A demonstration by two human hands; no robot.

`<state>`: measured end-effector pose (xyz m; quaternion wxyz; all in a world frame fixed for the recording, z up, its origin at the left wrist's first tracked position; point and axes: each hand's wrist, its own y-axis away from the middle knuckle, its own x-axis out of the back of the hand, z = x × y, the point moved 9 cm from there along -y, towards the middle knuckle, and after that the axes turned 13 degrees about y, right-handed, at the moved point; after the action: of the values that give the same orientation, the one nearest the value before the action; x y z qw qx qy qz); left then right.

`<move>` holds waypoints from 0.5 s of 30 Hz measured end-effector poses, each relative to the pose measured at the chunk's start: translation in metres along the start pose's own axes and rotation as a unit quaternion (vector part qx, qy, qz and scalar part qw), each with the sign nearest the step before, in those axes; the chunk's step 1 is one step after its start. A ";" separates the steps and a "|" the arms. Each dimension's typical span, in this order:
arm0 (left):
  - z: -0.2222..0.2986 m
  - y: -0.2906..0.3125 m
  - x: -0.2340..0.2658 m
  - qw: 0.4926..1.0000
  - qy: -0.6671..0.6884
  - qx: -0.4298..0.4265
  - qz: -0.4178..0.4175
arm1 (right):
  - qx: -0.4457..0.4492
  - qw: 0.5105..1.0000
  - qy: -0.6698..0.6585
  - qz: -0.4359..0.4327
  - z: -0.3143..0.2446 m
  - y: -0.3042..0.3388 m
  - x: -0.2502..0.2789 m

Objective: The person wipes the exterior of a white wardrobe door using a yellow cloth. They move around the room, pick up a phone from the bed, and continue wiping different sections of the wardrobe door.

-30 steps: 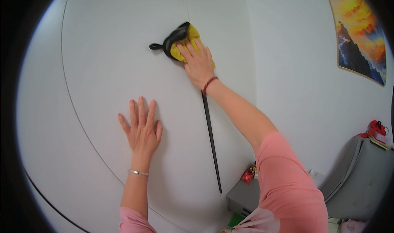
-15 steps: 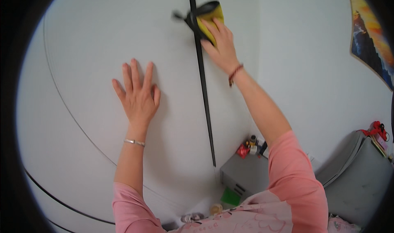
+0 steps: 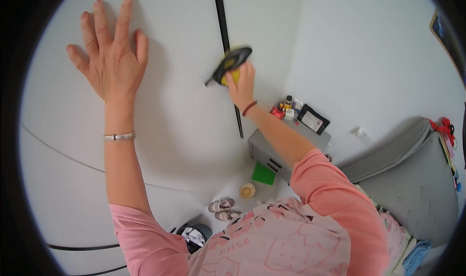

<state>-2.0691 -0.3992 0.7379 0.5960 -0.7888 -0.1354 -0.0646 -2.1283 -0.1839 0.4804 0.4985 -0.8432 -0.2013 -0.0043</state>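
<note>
Loose fold could snag on black strip point(image 3: 221, 16), tugging yellow-and-black cloth point(image 3: 232, 62) from right hand point(image 3: 244, 87), fingers closed round it. Cloth sits over strip, toward right edge of white panel point(image 3: 184, 91). Left hand point(image 3: 116, 64) flat on panel, fingers spread. Cloth bunched, dark-rimmed, tail poking lower left; blur likely masks finer folds.

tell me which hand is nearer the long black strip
Right: the right hand is at the black strip, holding a yellow-and-black cloth across it; the left hand is spread against the white panel, farther off to the strip's left.
</note>
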 end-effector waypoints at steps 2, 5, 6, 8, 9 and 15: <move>0.013 -0.004 -0.002 0.999 -0.030 -0.005 -0.026 | -0.068 0.996 -0.008 -0.065 0.052 0.046 -0.016; 0.021 -0.003 0.001 0.997 -0.079 -0.013 -0.006 | -0.150 0.983 -0.042 -0.100 0.055 0.038 -0.011; 0.021 -0.001 0.004 0.998 0.005 -0.037 0.044 | -0.113 0.990 -0.067 -0.055 0.039 0.011 -0.003; 0.007 0.007 0.001 0.974 0.168 -0.070 0.136 | -0.072 0.978 -0.192 -0.028 -0.009 -0.053 0.012; -0.002 0.011 0.003 0.967 0.196 -0.079 0.139 | -0.051 0.974 -0.220 -0.025 -0.048 -0.080 0.026; 0.006 0.015 0.006 0.967 0.183 -0.080 0.159 | -0.011 1.000 -0.009 0.028 -0.036 -0.056 0.020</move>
<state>-2.0592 -0.3968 0.7241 0.5481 -0.8202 0.1085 -0.1226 -2.1226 -0.1837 0.5492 0.4877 -0.8538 -0.1817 0.0153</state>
